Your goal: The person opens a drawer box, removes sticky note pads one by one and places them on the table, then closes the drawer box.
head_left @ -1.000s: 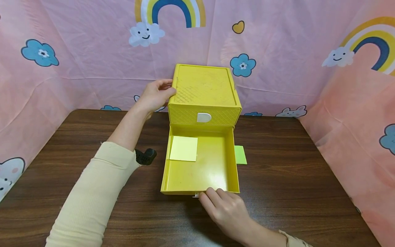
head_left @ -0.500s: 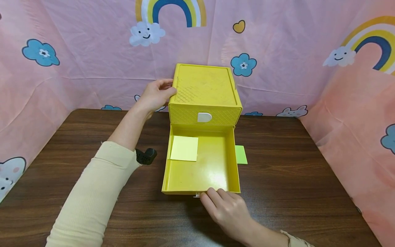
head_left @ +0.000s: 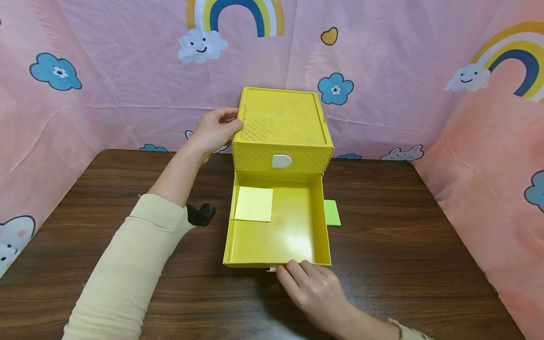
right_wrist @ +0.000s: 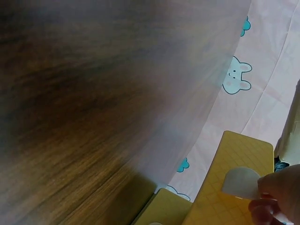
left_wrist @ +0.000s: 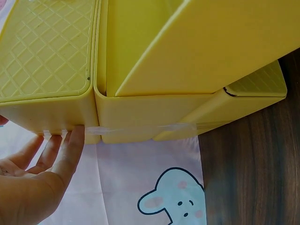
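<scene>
A yellow plastic drawer unit stands near the back of the table, its pulled-out drawer facing me. Inside that drawer, at the left, is a pale yellow sticky note. My left hand steadies the upper box, its thumb at the top edge. Extended fingers touch the box's side in the left wrist view. At the drawer's front, my right hand pinches the white drawer handle; its fingers partly hide the handle in the head view.
A green sticky note shows beside the drawer's right wall, partly hidden. Another yellow front sits below the open drawer. Pink printed cloth hangs behind and beside the brown wooden table. A black device is at the left sleeve.
</scene>
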`<state>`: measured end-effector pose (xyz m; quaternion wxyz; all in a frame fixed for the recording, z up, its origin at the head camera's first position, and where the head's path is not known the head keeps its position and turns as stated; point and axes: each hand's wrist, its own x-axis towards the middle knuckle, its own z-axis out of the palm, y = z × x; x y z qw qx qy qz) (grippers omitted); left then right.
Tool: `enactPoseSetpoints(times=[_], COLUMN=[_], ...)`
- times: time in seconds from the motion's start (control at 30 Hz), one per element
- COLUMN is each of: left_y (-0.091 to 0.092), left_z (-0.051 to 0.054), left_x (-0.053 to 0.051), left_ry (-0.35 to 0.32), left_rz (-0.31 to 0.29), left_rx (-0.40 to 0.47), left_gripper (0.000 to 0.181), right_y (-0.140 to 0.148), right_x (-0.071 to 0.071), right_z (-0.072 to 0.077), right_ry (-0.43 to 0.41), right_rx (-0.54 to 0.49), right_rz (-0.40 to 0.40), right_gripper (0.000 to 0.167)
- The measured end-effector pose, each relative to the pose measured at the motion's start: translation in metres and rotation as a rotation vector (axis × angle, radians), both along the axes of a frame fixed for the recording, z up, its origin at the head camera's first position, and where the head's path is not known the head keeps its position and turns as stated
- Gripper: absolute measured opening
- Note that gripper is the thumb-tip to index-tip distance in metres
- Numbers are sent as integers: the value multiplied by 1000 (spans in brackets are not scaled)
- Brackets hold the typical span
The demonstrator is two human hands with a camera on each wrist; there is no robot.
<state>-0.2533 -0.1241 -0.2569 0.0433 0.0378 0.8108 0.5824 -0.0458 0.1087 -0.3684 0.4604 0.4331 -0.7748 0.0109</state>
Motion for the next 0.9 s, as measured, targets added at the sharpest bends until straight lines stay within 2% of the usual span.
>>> enactPoseSetpoints(times=[0.4, 0.73, 0.9], left_y=[2, 1, 1], left_z=[0, 1, 1], left_x=[1, 1, 0], left_ry=[10, 1, 2], left_rz=[2, 2, 3], left_rx=[10, 1, -4], left_gripper=[53, 53, 53], right_y=[5, 5, 8], right_x=[5, 1, -3], right_z=[3, 20, 29], right_ry=[-17, 5, -30], right_rx=[-23, -36, -30], right_rz=[34, 109, 142], right_gripper=[27, 26, 28])
